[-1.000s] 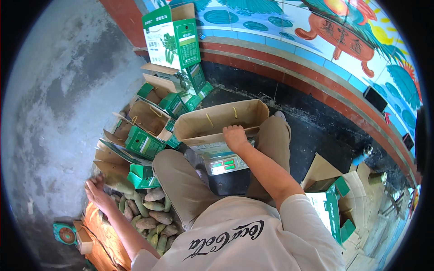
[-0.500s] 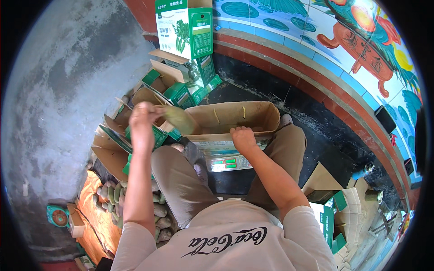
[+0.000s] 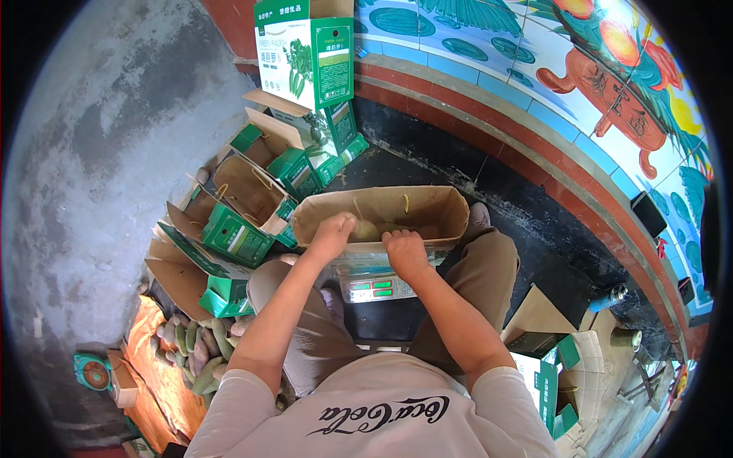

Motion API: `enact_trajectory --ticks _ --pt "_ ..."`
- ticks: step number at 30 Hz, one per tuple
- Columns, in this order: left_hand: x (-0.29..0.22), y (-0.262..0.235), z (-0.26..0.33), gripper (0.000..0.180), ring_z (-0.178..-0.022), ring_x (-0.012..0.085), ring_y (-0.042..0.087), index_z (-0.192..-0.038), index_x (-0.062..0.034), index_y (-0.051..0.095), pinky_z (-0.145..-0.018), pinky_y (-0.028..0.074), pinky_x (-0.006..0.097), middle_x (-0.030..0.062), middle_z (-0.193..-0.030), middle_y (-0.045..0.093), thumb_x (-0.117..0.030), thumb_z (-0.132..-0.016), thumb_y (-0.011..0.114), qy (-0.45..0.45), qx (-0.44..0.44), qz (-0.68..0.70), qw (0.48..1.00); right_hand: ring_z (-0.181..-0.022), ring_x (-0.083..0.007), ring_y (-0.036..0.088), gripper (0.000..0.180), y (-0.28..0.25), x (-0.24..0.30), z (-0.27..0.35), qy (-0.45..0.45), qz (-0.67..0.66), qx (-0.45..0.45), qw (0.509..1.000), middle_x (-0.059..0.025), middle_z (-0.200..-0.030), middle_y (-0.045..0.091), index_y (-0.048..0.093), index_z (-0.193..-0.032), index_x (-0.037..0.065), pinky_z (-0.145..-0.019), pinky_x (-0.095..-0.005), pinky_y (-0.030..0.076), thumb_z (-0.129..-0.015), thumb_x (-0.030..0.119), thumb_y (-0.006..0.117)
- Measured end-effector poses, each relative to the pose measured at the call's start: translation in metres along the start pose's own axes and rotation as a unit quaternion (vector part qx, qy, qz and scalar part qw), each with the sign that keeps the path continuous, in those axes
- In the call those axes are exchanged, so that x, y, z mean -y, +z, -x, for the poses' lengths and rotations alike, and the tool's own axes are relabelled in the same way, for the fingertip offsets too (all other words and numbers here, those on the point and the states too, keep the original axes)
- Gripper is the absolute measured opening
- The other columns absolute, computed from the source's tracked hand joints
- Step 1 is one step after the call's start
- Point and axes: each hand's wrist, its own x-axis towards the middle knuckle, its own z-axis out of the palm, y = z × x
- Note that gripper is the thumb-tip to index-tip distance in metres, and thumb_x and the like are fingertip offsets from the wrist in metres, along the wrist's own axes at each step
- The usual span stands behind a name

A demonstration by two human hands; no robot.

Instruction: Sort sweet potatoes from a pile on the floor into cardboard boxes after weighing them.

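A brown cardboard carton (image 3: 443,206) with yellow cord loops stands on a digital scale (image 3: 376,288) between my knees. My left hand (image 3: 334,235) is closed at the carton's near left rim, its fingers around a green radish (image 3: 366,230) that is partly hidden by the hand and the rim. My right hand (image 3: 405,249) grips the middle of the near rim, fingers bent over the edge. The carton's bottom is in shadow, and its contents are hard to make out.
Several green-and-white cartons (image 3: 238,233) crowd the left, with an upright printed carton (image 3: 305,61) behind. A radish pile (image 3: 200,347) lies by my left leg, near a small fan (image 3: 93,372). Another carton (image 3: 546,382) and a blue bottle (image 3: 608,298) are at right.
My left hand has swung right and nearer with the radish, from over the left cartons to the carton on the scale. My right hand still grips its near rim.
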Motion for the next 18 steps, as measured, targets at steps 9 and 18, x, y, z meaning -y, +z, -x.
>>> enact_trajectory --ticks 9,18 --pt "-0.035 -0.092 0.067 0.016 -0.091 0.0174 0.061 -0.101 -0.0010 0.061 -0.084 0.045 0.028 0.0109 -0.096 0.065 -0.008 -0.088 0.055 0.049 -0.187 -0.028 0.981 -0.072 -0.0203 0.061 0.004 0.000 -0.001 -0.001 0.004 0.010 0.001 1.000 -0.0048 -0.074 0.061 0.057 -0.077 0.012 -0.063 -0.0337 0.046 -0.073 0.011 0.057" --pt "0.087 -0.126 0.241 0.010 -0.075 0.0351 0.061 -0.084 0.0016 0.060 -0.068 0.048 0.039 0.0177 -0.081 0.063 -0.005 -0.084 0.052 -0.092 -0.359 -0.236 0.898 -0.076 -0.0208 0.061 0.006 -0.001 -0.002 -0.001 -0.003 0.012 0.005 1.000 -0.0048 -0.074 0.060 0.056 -0.079 0.012 -0.064 -0.0337 0.046 -0.074 0.010 0.057"
